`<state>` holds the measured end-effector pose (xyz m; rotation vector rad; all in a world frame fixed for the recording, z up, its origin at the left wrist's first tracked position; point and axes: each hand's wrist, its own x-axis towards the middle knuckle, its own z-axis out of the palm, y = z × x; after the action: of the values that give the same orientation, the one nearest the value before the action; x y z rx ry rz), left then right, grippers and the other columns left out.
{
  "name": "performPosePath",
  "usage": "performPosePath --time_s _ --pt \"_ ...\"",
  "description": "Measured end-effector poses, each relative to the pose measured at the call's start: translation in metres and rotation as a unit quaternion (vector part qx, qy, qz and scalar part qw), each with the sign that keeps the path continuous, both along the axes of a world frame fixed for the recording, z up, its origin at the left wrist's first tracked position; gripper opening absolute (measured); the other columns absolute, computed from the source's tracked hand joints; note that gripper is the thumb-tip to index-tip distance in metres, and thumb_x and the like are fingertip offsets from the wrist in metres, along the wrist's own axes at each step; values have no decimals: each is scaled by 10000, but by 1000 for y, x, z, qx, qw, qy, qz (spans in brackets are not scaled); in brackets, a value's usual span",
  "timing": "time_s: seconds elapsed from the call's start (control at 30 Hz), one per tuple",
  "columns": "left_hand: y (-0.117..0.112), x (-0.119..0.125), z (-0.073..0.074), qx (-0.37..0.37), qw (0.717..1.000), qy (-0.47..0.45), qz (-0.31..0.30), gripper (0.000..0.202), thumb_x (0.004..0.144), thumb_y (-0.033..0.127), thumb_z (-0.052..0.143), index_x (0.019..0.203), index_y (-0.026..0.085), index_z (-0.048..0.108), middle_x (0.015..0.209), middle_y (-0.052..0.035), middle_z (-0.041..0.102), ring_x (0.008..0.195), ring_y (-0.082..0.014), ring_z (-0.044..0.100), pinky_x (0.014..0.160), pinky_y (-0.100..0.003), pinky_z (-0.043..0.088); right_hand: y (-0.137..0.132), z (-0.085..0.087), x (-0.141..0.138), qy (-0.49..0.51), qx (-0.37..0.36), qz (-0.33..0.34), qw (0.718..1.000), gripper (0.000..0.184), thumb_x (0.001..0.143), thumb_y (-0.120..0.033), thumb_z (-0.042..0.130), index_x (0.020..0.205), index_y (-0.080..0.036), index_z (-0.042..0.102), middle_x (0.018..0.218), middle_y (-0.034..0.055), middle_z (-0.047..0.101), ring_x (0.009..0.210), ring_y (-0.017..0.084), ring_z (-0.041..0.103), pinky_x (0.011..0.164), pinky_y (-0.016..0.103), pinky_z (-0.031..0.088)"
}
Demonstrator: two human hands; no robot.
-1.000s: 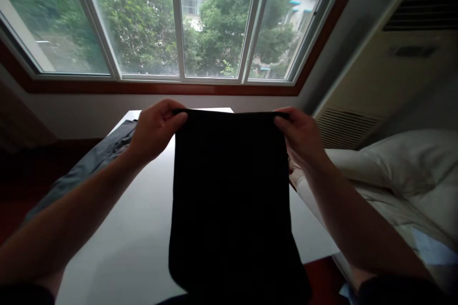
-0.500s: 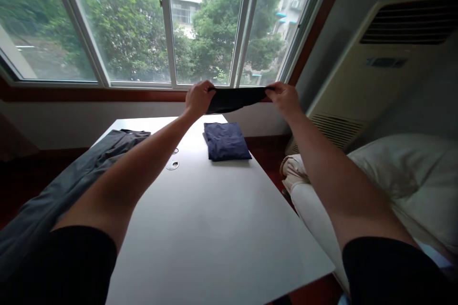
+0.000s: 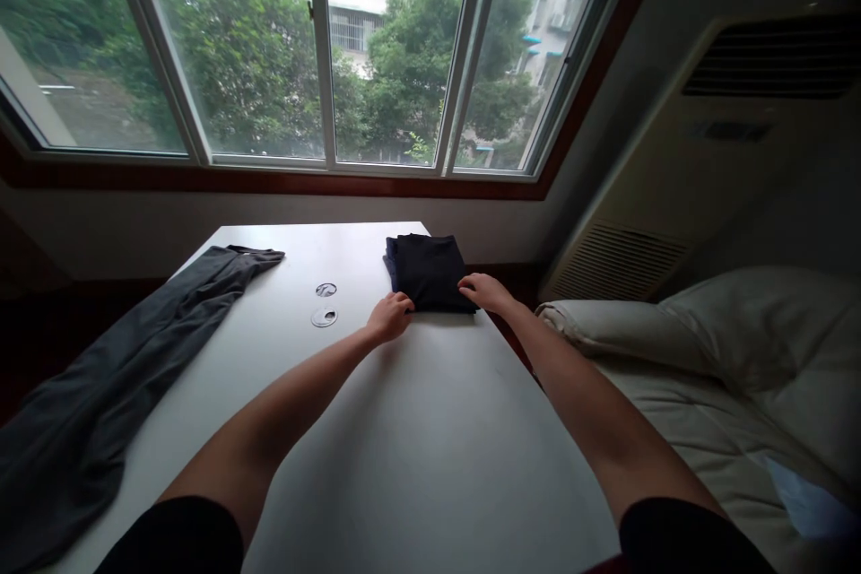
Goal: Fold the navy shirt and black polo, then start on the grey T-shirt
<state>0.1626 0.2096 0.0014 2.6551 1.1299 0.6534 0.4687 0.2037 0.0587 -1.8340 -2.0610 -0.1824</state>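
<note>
A folded black garment (image 3: pixel 434 273) lies flat on top of a folded navy garment (image 3: pixel 390 265), whose left edge peeks out from beneath. Both rest near the far right corner of the white table (image 3: pixel 417 439). My left hand (image 3: pixel 390 316) is closed at the black garment's near left corner, fingertips on the cloth. At its right edge, my right hand (image 3: pixel 488 293) pinches the fabric near the front corner. Along the table's left side a pair of dark grey trousers (image 3: pixel 134 368) is stretched out lengthwise.
Two round cable-hole fittings (image 3: pixel 324 317) are set in the tabletop left of the folded clothes. A window (image 3: pixel 390 63) spans the wall beyond the table. On the right are cream bedding (image 3: pixel 760 332) and a floor-standing air conditioner (image 3: pixel 673 170).
Both hands have come down and nearer with the black garment, which was held stretched in the air before the window. It now lies on the navy one.
</note>
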Motion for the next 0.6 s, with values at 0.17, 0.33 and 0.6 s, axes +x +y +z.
performPosePath --time_s 0.17,0.33,0.6 --pt "-2 -21 -6 -6 999 3 -37 224 932 192 588 1092 247 736 1192 -73 679 1128 -242 603 977 -358 518 10 -24 -44 23 -7 10 1000 468 995 -385 574 1430 -218 614 1513 130 540 1392 274 489 1144 389 414" --pt "-9 -73 -18 0 1000 -3 13 222 962 230 565 1118 231 723 1251 -87 664 1177 -248 583 1028 -388 491 12 -56 -98 28 19 9 999 563 1030 -444 479 1549 -224 486 1646 134 372 1525 288 319 1234 448 282" --pt "-1 -247 -4 28 956 72 282 312 960 276 540 1226 228 697 1361 -103 633 1255 -296 552 1091 -428 432 11 -82 -139 7 -114 -4 993 714 985 -557 543 1615 -266 375 1730 119 159 1594 335 92 1259 558 65"
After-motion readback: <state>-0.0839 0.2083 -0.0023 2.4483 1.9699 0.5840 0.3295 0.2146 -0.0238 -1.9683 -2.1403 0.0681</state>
